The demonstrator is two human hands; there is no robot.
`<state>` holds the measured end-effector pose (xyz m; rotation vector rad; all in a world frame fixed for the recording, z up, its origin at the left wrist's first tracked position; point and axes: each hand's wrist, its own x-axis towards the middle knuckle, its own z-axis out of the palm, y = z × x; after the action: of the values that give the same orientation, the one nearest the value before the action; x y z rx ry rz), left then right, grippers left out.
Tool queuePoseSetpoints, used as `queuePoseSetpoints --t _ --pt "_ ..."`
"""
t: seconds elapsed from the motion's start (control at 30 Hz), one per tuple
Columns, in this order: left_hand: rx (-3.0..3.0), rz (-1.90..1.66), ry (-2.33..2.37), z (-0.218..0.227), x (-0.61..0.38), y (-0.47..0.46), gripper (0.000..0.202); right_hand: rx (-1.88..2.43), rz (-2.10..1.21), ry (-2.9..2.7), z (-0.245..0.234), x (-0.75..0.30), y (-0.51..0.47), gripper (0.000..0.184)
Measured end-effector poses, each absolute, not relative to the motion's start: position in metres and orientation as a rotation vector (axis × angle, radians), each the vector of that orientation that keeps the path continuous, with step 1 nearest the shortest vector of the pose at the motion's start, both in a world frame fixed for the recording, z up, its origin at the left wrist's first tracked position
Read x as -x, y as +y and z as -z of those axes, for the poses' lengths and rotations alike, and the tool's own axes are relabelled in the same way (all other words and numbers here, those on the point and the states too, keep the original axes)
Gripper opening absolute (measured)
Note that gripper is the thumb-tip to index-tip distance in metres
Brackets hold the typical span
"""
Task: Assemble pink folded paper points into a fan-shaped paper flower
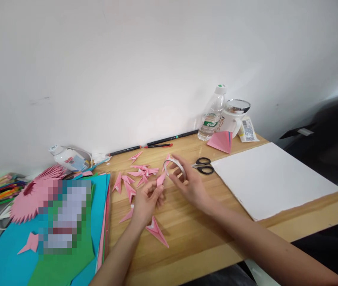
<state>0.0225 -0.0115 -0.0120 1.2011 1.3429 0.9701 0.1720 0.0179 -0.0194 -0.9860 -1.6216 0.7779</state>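
My left hand [147,201] pinches a small folded pink paper piece [160,179] above the wooden table [187,238]. My right hand [188,182] holds a white tape roll [173,163], fingers curled round its ring, right beside the pink piece. Several more folded pink paper pieces [135,174] lie scattered on the table behind and under my hands, one larger one [157,231] near my left wrist.
Black scissors [203,165] lie right of my hands, then a large white sheet [271,178]. Coloured paper sheets [76,238] and a pink paper flower [32,194] lie left. A glue bottle [68,159], pens [171,139], water bottle [212,113] and white mug [231,119] line the wall.
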Motion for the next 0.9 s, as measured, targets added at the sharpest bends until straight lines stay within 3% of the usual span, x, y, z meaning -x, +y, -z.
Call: queuePoseSetpoints --t 0.17,0.37,0.5,0.73,0.9 --pt "-1.66 -0.571 1.304 0.018 -0.034 -0.024 0.035 1.028 -0.568 -1.545 0.013 -0.175 0.017 0.025" --pt "-1.874 -0.646 1.269 0.016 -0.041 -0.031 0.03 0.882 -0.476 -1.68 0.022 -0.171 0.018 0.027" --pt "-1.612 -0.641 1.293 0.017 -0.038 -0.027 0.032 0.904 -0.504 -1.656 0.023 -0.173 0.02 0.028" --pt "-1.2 -1.146 1.386 0.015 -0.031 -0.02 0.032 0.971 -0.595 -1.629 0.016 -0.171 0.017 0.013" --pt "-1.539 -1.2 1.56 0.013 -0.02 -0.016 0.021 0.901 -0.884 -1.763 0.015 -0.168 0.014 0.016"
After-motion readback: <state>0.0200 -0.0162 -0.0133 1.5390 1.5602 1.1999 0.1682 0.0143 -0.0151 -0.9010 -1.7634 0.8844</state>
